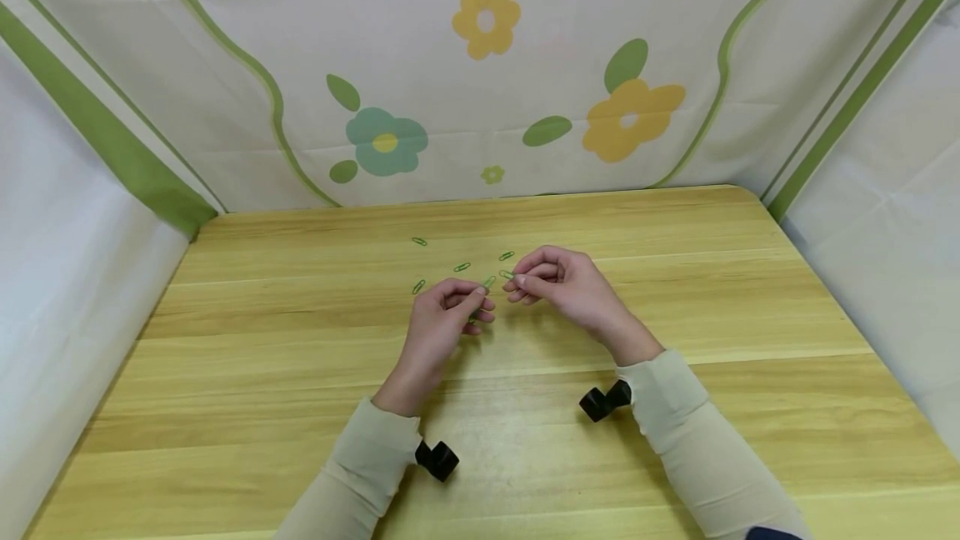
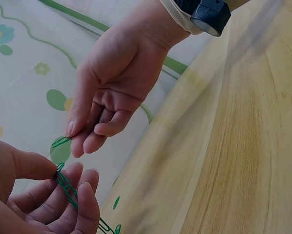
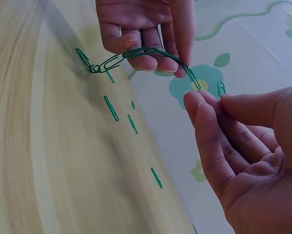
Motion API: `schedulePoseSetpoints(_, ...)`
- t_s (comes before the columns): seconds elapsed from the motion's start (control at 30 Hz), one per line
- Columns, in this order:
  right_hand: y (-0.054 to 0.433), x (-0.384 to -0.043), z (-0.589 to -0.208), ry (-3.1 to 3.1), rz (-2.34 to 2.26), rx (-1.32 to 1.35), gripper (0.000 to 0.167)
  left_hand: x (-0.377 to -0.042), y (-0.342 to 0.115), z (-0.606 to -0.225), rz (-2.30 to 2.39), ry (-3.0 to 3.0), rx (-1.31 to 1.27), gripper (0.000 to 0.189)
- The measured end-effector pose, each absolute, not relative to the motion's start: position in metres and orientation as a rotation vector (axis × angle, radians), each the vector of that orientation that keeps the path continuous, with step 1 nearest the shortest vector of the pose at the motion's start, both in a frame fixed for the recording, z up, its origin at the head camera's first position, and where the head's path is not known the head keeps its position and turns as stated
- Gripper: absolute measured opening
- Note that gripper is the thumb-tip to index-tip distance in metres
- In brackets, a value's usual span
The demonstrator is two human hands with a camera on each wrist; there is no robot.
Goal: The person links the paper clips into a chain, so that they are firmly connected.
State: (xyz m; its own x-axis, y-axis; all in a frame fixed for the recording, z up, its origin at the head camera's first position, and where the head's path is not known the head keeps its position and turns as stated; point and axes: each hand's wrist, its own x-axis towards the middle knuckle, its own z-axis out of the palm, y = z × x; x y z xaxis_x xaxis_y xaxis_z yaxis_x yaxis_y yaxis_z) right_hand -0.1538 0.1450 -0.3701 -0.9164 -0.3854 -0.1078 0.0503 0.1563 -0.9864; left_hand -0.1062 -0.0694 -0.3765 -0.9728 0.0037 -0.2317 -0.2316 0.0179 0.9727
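Observation:
My left hand (image 1: 442,319) pinches the end of a chain of linked green paper clips (image 3: 146,50) between thumb and forefinger. In the right wrist view the chain drapes over the fingers of that hand and its tail hangs free. My right hand (image 1: 566,286) pinches a single green paper clip (image 3: 221,88) by one end. The two hands face each other above the table, and a small gap separates the single clip from the chain's end clip (image 1: 489,282). In the left wrist view the chain (image 2: 68,187) crosses in front of the curled fingers.
Several loose green paper clips lie on the wooden table (image 1: 300,373) beyond the hands, among them one farther left (image 1: 419,242) and one near the right hand (image 1: 507,256). A white curtain (image 1: 420,40) with flower prints stands behind the table's far edge.

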Motion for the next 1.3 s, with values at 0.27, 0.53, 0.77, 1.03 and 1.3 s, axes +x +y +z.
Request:
schedulePoseSetpoints(0.27,0.141,-0.154,-0.371,2.096,-1.816,-0.310,0.016,-0.107,-0.069,-0.376,2.075,2.111,-0.249,0.023)
schedulePoseSetpoints(0.53,0.135,-0.154,-0.370,2.121,-1.830,-0.310,0.015,-0.107,-0.068,-0.376,2.078,2.111,-0.235,0.020)
schedulePoseSetpoints(0.77,0.126,-0.155,-0.373,2.133,-1.831,-0.314,0.013,-0.107,-0.067,-0.376,2.083,2.102,-0.221,0.020)
schedulePoseSetpoints(1.03,0.121,-0.155,-0.375,2.152,-1.825,-0.296,0.012,-0.107,-0.069,-0.375,2.122,2.030,-0.230,0.022)
schedulePoseSetpoints(1.3,0.119,-0.155,-0.376,2.162,-1.829,-0.287,0.012,-0.107,-0.070,-0.373,2.137,1.969,-0.273,0.022)
